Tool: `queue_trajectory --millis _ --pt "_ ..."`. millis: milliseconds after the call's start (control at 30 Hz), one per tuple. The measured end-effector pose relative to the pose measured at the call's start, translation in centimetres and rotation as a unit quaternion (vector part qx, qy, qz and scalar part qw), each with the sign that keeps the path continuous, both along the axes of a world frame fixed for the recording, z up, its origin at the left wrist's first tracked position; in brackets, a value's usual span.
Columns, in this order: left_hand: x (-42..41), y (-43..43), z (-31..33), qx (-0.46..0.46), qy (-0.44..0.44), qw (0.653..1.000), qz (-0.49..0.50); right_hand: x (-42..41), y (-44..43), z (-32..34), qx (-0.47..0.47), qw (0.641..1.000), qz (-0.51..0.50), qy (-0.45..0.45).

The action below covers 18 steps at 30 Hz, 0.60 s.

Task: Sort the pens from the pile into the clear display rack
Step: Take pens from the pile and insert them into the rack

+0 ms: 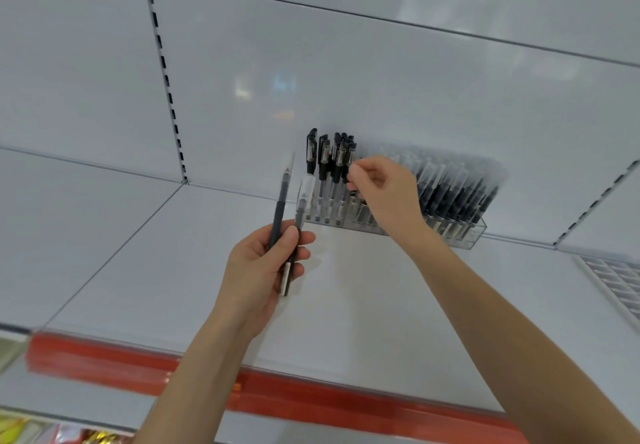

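So the clear display rack is parked at the back of the white shelf, tight against the back panel, roughly 1 o'clock from the middle of the view. Its left end, the 9 o'clock side, has a bunch of black-capped pens standing upright. The stretch toward 3 o'clock is packed with clear-capped pens leaning to the right.

Right hand is up at the rack, thumb and forefinger pinching one black cap at the edge of that black bunch, other fingers curled in.

Left hand sits about 7 o'clock from the rack, gripping two pens at once. One is a dark pen with a pointed clear cap aimed at 12 o'clock. The second pen is just beside it, its clear cap up by the rack's left corner, can't tell if it touches.

Any print on the barrels is too blurry to read. Same for the red strip along the shelf's front lip at 6 o'clock.

There's also a slotted upright at 10 o'clock, a white grid tray at 3 o'clock, and bright packaging in the 7 o'clock corner.
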State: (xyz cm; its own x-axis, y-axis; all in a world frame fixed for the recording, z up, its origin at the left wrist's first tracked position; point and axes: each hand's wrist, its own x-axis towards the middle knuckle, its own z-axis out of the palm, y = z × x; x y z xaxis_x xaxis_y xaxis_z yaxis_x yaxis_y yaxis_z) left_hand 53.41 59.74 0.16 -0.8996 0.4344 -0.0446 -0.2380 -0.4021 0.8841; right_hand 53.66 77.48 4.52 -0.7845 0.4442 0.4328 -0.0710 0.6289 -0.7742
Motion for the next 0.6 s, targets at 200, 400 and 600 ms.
queue_trajectory --millis 200,400,600 --pt "0.9 1.5 0.4 -0.008 0.021 0.998 -0.053 2.5 -1.7 1.9 -0.125 0.977 0.157 -0.069" --pt "1.4 1.2 0.4 -0.020 0.016 0.998 -0.066 2.8 0.8 2.6 -0.216 0.972 0.091 0.008" --pt "1.2 0.7 -0.1 -0.064 0.048 0.996 -0.026 2.9 2.7 4.7 -0.114 0.989 0.005 0.090"
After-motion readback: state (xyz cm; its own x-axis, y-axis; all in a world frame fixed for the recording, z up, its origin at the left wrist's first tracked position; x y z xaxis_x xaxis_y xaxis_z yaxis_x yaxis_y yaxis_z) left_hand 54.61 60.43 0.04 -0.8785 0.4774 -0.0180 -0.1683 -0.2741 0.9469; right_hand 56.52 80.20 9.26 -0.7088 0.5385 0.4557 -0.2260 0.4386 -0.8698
